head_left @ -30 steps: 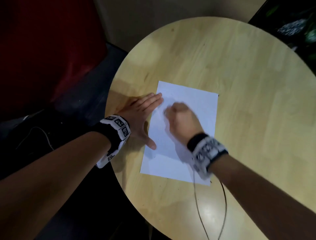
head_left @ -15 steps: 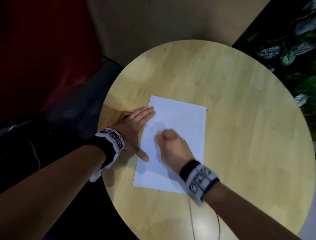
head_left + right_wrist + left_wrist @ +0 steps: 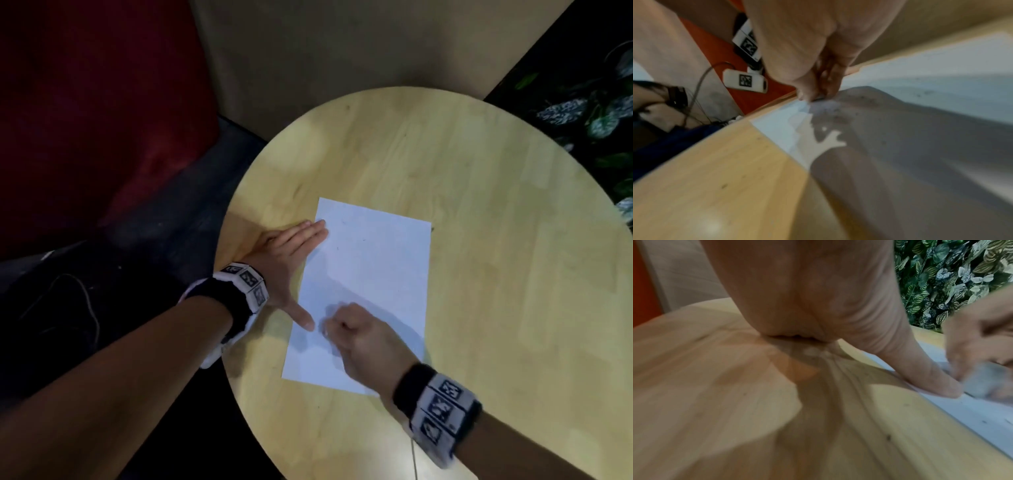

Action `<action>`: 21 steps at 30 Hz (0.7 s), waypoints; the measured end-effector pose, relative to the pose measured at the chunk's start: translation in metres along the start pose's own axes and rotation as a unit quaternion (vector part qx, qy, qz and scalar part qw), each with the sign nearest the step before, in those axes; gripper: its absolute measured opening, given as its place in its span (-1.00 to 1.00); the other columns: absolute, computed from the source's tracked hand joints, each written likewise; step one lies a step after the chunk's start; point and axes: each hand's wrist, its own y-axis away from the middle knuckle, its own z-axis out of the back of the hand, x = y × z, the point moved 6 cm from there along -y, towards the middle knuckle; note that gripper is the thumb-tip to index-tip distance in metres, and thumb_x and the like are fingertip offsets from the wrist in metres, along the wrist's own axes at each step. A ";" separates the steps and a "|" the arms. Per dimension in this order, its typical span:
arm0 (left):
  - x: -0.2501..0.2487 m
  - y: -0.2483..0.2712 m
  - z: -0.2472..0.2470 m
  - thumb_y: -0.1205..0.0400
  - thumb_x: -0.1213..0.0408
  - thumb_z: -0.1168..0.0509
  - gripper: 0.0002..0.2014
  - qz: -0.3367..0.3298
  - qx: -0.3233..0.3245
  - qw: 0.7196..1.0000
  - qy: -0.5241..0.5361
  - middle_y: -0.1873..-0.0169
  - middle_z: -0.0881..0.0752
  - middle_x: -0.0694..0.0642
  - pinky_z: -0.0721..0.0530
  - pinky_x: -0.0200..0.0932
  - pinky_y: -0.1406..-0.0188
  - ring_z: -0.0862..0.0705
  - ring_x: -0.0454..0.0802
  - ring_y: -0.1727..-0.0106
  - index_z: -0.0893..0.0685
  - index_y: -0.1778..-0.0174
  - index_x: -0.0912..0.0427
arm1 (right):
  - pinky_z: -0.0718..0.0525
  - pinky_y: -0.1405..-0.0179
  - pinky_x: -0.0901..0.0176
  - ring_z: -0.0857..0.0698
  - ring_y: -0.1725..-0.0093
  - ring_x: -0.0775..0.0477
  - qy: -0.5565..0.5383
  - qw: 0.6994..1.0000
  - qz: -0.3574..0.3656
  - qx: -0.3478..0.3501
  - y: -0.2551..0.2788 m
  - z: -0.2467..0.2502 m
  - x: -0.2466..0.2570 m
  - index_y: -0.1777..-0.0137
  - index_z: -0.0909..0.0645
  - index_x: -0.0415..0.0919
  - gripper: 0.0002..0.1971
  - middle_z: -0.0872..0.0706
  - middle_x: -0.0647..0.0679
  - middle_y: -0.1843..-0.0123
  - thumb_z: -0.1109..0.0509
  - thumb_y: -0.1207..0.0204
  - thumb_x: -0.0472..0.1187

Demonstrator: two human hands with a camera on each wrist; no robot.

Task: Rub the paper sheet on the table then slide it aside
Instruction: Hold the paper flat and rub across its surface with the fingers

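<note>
The paper sheet (image 3: 373, 284) lies flat on the round wooden table (image 3: 496, 240), toward its left side. The left hand (image 3: 287, 257) rests flat with straight fingers, its fingertips and thumb on the sheet's left edge. The right hand (image 3: 356, 337) is curled, knuckles down on the sheet's near part; what its fingertips pinch, if anything, is blurred in both wrist views and cannot be determined.

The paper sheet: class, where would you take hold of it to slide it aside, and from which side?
The sheet lies flat on the table, offering no edge to pinch. Probably best to press flat fingers down from above on its bare far half, away from the left hand and right hand, then push sideways.
</note>
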 end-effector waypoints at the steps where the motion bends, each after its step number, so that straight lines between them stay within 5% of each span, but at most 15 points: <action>1: 0.001 0.000 -0.001 -0.03 -0.67 -0.45 0.59 -0.002 -0.005 1.000 -0.004 -0.73 0.43 -0.21 0.41 -0.20 -0.63 0.45 -0.23 -0.72 0.34 -0.78 -0.08 | -0.66 0.43 0.12 -0.58 0.15 -0.10 0.002 0.999 0.034 0.014 0.004 0.000 0.002 0.11 -0.67 -0.23 -0.77 -0.61 -0.09 0.14 -0.41 -0.25 -0.46; 4: 0.001 -0.003 -0.002 -0.03 -0.66 -0.47 0.61 -0.010 0.000 1.000 -0.003 -0.74 0.41 -0.17 0.51 -0.26 -0.58 0.41 -0.17 -0.74 0.33 -0.79 -0.04 | -0.71 0.35 0.00 -0.63 0.17 -0.26 0.038 0.999 0.011 -0.007 -0.057 0.023 -0.034 0.17 -0.67 -0.24 -0.83 -0.60 -0.20 0.20 -0.30 -0.30 -0.40; 8: 0.003 -0.004 -0.003 0.02 -0.69 -0.44 0.62 0.000 0.009 1.000 -0.001 -0.75 0.38 -0.20 0.14 0.10 -0.75 0.37 -0.17 -0.75 0.34 -0.77 -0.07 | -0.67 0.25 -0.01 -0.66 0.17 -0.32 0.051 0.983 -0.149 -0.094 -0.111 0.049 -0.084 0.21 -0.65 -0.30 -0.91 -0.60 -0.28 0.20 -0.33 -0.41 -0.44; 14: 0.001 -0.001 -0.001 -0.05 -0.66 -0.46 0.59 0.011 0.017 0.999 -0.032 -0.72 0.44 -0.20 0.21 -0.02 -0.71 0.42 -0.20 -0.73 0.39 -0.77 -0.08 | -0.68 0.26 0.08 -0.64 0.12 -0.21 0.002 0.999 0.024 0.023 -0.005 0.003 -0.008 0.04 -0.69 -0.25 -0.75 -0.63 -0.16 0.12 -0.37 -0.32 -0.49; 17: 0.001 -0.002 -0.001 -0.02 -0.68 -0.44 0.60 0.004 0.011 1.000 -0.022 -0.74 0.41 -0.18 0.19 0.00 -0.73 0.38 -0.18 -0.75 0.37 -0.77 -0.08 | -0.69 0.17 0.03 -0.67 0.06 -0.28 0.047 0.997 -0.057 0.009 -0.061 0.024 -0.046 0.06 -0.70 -0.28 -0.84 -0.65 -0.23 0.09 -0.40 -0.41 -0.45; 21: 0.002 -0.002 -0.002 -0.02 -0.66 -0.47 0.60 -0.002 0.011 1.000 -0.013 -0.75 0.38 -0.18 0.20 -0.01 -0.72 0.36 -0.17 -0.75 0.34 -0.78 -0.06 | -0.58 0.34 0.08 -0.64 0.22 -0.32 0.061 0.986 -0.126 -0.091 -0.106 0.042 -0.072 0.26 -0.65 -0.33 -0.90 -0.57 -0.26 0.26 -0.37 -0.32 -0.50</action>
